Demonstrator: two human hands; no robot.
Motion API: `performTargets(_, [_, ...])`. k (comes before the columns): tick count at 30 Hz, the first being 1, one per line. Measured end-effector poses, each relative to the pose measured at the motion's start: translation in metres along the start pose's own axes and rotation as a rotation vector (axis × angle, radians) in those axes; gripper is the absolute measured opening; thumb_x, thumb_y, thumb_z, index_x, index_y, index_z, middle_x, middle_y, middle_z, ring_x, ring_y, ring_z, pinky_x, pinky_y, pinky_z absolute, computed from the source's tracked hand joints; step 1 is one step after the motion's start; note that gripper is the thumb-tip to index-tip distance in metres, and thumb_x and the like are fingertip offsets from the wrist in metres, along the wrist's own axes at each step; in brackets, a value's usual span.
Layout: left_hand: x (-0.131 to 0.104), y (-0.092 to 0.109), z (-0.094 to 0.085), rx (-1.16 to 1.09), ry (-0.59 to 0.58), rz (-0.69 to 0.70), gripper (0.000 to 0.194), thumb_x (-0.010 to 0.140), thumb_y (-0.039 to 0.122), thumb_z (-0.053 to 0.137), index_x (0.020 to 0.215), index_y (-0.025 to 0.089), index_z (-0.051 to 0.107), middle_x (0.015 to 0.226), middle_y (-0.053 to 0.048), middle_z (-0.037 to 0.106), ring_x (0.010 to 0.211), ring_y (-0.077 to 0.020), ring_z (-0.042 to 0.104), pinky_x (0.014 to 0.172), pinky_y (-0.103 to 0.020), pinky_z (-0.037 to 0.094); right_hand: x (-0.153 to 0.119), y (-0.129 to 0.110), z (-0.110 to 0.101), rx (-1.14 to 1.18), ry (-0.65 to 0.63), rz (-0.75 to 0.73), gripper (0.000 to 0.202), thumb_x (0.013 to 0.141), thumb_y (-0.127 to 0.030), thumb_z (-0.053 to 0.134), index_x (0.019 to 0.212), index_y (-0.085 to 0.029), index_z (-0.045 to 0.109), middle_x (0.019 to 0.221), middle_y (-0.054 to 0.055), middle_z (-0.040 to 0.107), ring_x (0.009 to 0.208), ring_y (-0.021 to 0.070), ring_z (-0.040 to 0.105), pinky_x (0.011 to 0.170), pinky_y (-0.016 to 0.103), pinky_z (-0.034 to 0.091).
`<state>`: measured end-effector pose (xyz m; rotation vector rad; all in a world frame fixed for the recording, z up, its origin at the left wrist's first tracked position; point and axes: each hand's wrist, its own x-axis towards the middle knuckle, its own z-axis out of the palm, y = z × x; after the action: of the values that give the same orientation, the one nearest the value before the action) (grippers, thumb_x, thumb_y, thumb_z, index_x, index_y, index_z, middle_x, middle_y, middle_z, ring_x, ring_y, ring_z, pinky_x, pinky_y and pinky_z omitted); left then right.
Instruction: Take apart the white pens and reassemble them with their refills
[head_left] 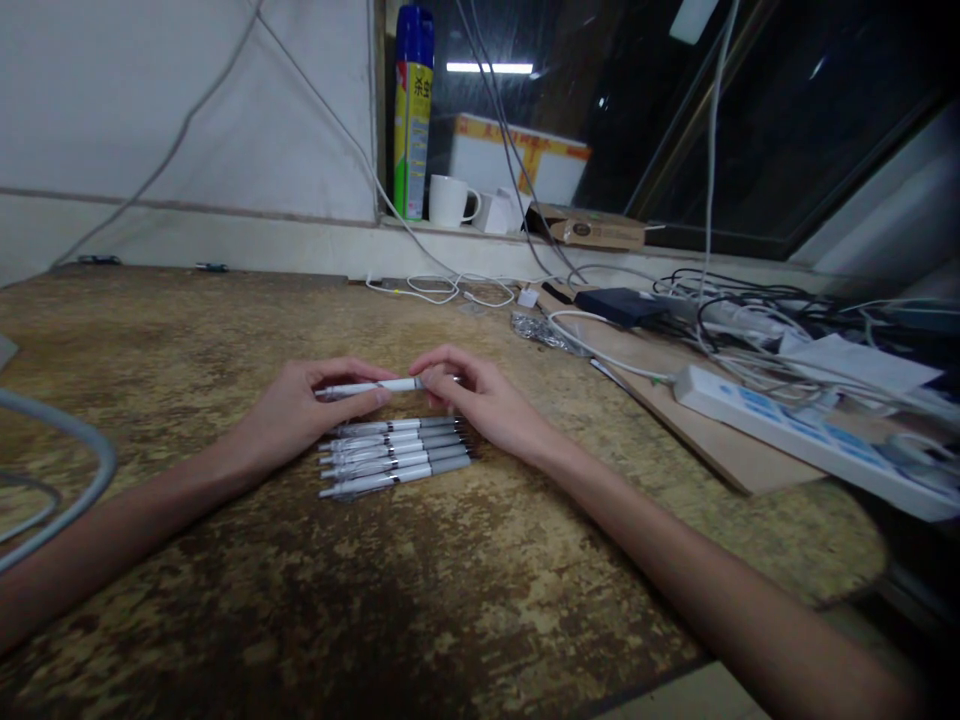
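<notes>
A white pen (386, 386) with a grey grip lies level between my two hands, just beyond a row of similar pens. My left hand (315, 393) pinches its left part between thumb and fingers. At the grey end, my right hand (463, 390) has its thumb and fingers closed round the pen, hiding most of the tip. Several white and grey pens (409, 472) lie side by side on the worn wooden table (360, 590), with their grey ends to the right. The left hand's lower edge is close to the far pens of this row.
On the right are a white power strip (795, 425), a cardboard sheet (720, 450) and tangled cables (750, 320). A white cable (450, 290) lies along the back edge. The windowsill holds a spray can (413, 120), a white mug (450, 202) and boxes. A grey cable (97, 470) loops at left.
</notes>
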<state>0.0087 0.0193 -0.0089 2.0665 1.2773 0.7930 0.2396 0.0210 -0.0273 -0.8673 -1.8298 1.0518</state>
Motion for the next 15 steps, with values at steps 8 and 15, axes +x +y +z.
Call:
performTargets(8, [-0.001,-0.001,-0.003,-0.041,-0.002,0.05,0.035,0.081,0.052,0.072,0.104,0.027,0.079,0.103,-0.003,0.078,0.094,-0.0222,0.071,0.085,-0.031,0.055,-0.003,-0.003,0.001,0.097,-0.045,0.076,0.019,0.099,-0.039,0.055,0.106,-0.023,0.061,0.071,-0.003,0.046,0.065,0.0135,0.043,0.06,0.027,0.032])
performTargets(15, [0.008,0.009,-0.013,-0.175,0.062,-0.052,0.039,0.082,0.047,0.074,0.11,0.021,0.077,0.099,-0.004,0.078,0.089,-0.0218,0.068,0.083,-0.033,0.054,-0.001,-0.014,0.006,0.2,-0.063,0.047,0.019,0.098,-0.037,0.054,0.107,-0.022,0.061,0.082,0.001,0.062,0.08,0.016,0.057,0.077,0.032,0.046])
